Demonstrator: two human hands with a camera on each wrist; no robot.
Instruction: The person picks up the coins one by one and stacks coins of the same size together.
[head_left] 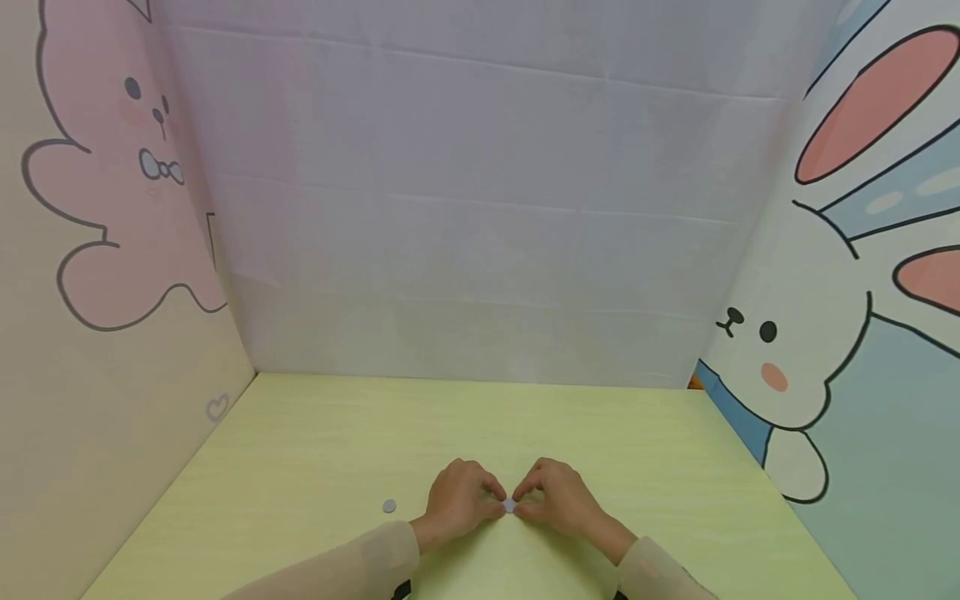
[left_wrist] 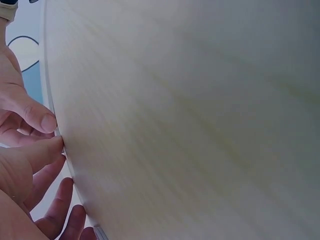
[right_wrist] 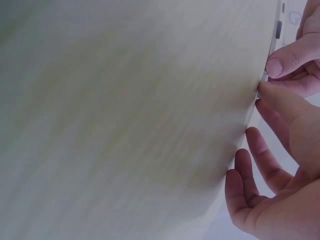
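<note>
A small pale grey disc lies low at the yellow-green tabletop, between my two hands in the head view. My left hand holds its left edge, thumb and index fingertip meeting at the rim. From the other side, my right hand pinches its right edge in the same way. In the left wrist view, the left hand keeps its remaining fingers loosely bent with their tips at the table surface. The right wrist view shows the right hand similarly placed; the disc itself is mostly hidden behind fingertips there.
A second small grey disc lies on the table to the left of my left hand. A white sheet stands behind the table. Side panels with a pink bear and a white rabbit flank it.
</note>
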